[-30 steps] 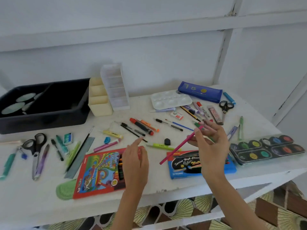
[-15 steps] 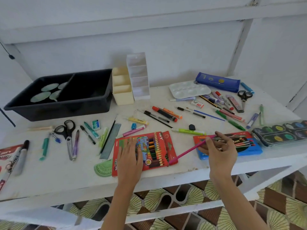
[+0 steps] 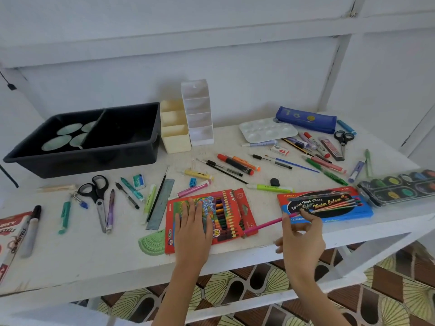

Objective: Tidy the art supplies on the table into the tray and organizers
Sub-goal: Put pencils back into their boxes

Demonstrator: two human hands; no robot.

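Around: black plastic tray point(image 3: 94, 161), cream organizer point(image 3: 175, 140) and white organizer point(image 3: 200, 128) at the back of the counter point(image 3: 94, 255) — scissors point(image 3: 97, 191), pens point(image 3: 127, 195), markers point(image 3: 235, 164) scattered in front.
Pink pencil point(image 3: 268, 224): slim, slanted, low end at the open flap of the red pencil box point(image 3: 244, 208), near the front edge.
Right hand point(image 3: 301, 238): grip pinches the pencil's upper end.
Left hand point(image 3: 193, 227): grip wide — flat on the box.

Pressing L hand point(image 3: 191, 229) flat on open red pencil box point(image 3: 226, 208) near table point(image 3: 94, 250) front edge. Pinching pink pencil point(image 3: 268, 224) in R hand point(image 3: 302, 241), far end by box flap, fingers over blue watercolour box point(image 3: 329, 203). At back: black tray point(image 3: 94, 158) w/ divider, cream organizer point(image 3: 175, 135) & white organizer point(image 3: 200, 114) just beside. Scattered btwn: scissors point(image 3: 96, 191), ruler point(image 3: 162, 203), palette point(image 3: 268, 131), orange marker point(image 3: 235, 163).
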